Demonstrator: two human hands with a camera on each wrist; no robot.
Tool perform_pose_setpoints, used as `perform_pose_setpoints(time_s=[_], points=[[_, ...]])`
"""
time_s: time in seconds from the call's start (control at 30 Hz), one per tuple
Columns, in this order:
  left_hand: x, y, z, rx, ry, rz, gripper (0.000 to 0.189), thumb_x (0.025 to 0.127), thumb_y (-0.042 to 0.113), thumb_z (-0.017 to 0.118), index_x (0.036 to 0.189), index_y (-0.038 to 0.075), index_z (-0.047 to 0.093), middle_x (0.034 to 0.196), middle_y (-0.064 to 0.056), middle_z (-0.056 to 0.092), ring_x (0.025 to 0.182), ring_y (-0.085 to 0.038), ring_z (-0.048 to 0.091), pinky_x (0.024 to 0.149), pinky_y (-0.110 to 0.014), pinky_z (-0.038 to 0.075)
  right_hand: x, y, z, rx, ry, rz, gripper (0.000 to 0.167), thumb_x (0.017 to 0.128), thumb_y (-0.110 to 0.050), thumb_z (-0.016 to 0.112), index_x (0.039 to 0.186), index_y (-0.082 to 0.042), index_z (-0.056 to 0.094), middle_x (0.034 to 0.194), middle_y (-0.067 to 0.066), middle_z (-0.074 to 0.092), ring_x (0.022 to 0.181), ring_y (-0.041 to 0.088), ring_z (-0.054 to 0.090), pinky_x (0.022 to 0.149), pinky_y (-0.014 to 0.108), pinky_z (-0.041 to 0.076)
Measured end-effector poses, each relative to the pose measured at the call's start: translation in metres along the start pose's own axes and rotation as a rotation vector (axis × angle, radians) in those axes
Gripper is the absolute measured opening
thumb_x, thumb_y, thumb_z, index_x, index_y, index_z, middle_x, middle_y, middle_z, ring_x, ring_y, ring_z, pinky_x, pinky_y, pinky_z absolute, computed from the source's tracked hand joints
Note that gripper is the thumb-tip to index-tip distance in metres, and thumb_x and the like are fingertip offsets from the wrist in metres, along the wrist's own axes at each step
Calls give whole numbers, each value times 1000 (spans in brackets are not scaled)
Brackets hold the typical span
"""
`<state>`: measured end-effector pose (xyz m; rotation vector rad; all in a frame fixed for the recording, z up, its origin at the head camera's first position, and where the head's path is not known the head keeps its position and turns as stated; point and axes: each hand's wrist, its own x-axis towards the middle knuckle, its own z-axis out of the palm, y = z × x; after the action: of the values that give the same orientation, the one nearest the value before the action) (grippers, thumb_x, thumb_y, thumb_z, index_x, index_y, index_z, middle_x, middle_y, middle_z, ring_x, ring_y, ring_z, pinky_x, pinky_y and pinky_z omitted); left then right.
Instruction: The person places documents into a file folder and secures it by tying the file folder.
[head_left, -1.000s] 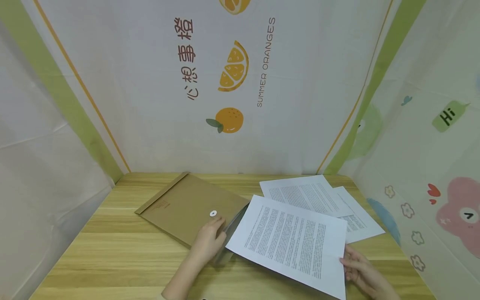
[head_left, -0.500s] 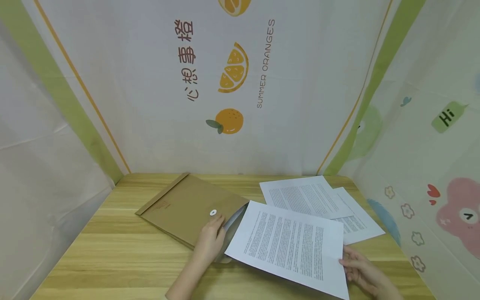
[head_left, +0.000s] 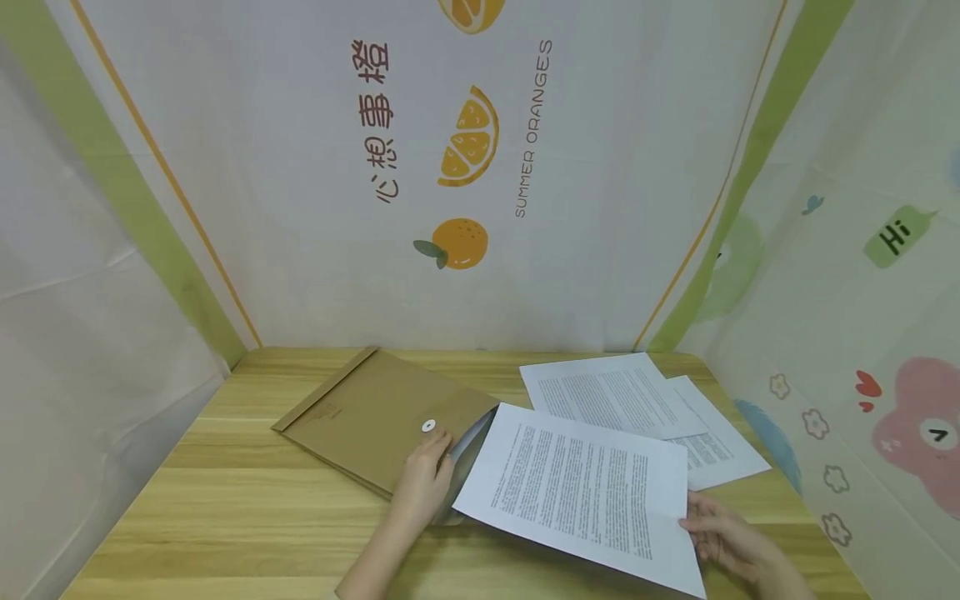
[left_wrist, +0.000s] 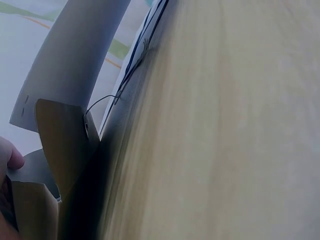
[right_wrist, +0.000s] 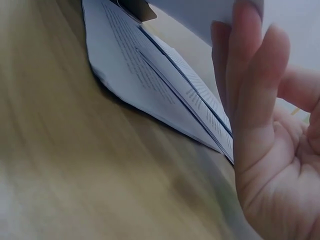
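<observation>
A brown kraft document envelope with a white button lies at the left, its mouth turned toward the right. My left hand grips the upper edge of that mouth and holds it parted. In the left wrist view the thumb shows at the left edge, beside the envelope's side fold, with a thin dark string hanging near the flap. My right hand pinches a printed sheet of paper by its right edge. The sheet slants over the table, its left end overlapping the envelope's mouth.
Two more printed sheets lie on the table at the back right, one sheet partly over the other sheet. The wooden table ends at a white curtain printed with oranges, with more curtain along both sides.
The envelope's mouth gapes wider than a second ago. The sheet in my right hand has dipped slightly, its near right corner shifting down and to the right. The left hand stays at the mouth.
</observation>
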<state>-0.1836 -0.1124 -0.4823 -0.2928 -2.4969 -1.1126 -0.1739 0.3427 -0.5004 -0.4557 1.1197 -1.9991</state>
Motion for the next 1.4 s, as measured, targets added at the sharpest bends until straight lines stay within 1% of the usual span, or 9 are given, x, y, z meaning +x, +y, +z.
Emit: perform_pose_setpoints(time_s=[0.17,0.43,0.57,0.77,0.87,1.0,1.1,1.2,1.4], points=[[0,0,0,-1,10,10,31,88,-2,55,116,-15,60,125,-31,54,120,-45,48,99,-54,39,2,-2,-1,-5,-13,3,55,95,14,20,130,-12,54,122,16,61,98,22,66,71,20,54],[0,0,0,-10,-11,-9,31,90,-1,54,118,-14,59,128,-30,52,123,-45,46,99,-54,38,3,-3,-4,-18,-51,14,51,95,14,20,130,-5,52,120,16,62,98,22,66,70,19,53],[0,-1,1,-9,-8,-10,30,90,-2,54,117,-14,60,128,-31,52,123,-45,46,99,-54,38,5,-2,-7,-11,-47,20,53,96,13,19,132,-7,51,124,18,59,106,28,62,80,28,54],[-2,0,3,14,-1,0,28,89,-1,55,115,-12,62,126,-29,55,122,-43,48,97,-62,36,11,1,-10,-96,89,10,49,98,9,24,126,-17,55,122,12,61,107,26,61,88,35,51],[-3,1,3,27,-3,-5,28,90,1,55,114,-11,63,126,-28,55,122,-42,48,95,-67,33,17,2,-7,-117,135,-26,47,99,7,27,125,-20,55,120,11,61,105,24,61,87,35,51],[-4,2,3,53,-7,-1,27,90,1,53,113,-10,64,125,-27,56,120,-43,49,94,-69,32,30,1,6,-130,180,-52,44,99,7,32,124,-20,56,117,11,63,99,21,64,82,31,53],[-4,2,4,71,-13,6,27,89,-1,54,111,-10,65,123,-27,58,118,-43,51,93,-70,32,40,0,17,-156,230,-49,39,99,4,37,127,-17,55,112,10,65,92,18,65,75,25,53],[-4,2,4,86,-17,19,26,89,-2,54,111,-10,65,121,-26,59,117,-42,52,91,-71,32,52,0,27,-191,286,-39,37,98,1,43,134,-8,49,107,10,67,86,15,66,70,22,52],[-4,3,4,88,-20,43,26,90,-2,53,111,-11,65,120,-27,59,115,-43,54,90,-72,33,74,5,39,-292,366,-10,51,97,-3,49,142,10,29,100,8,69,81,14,67,69,21,53]])
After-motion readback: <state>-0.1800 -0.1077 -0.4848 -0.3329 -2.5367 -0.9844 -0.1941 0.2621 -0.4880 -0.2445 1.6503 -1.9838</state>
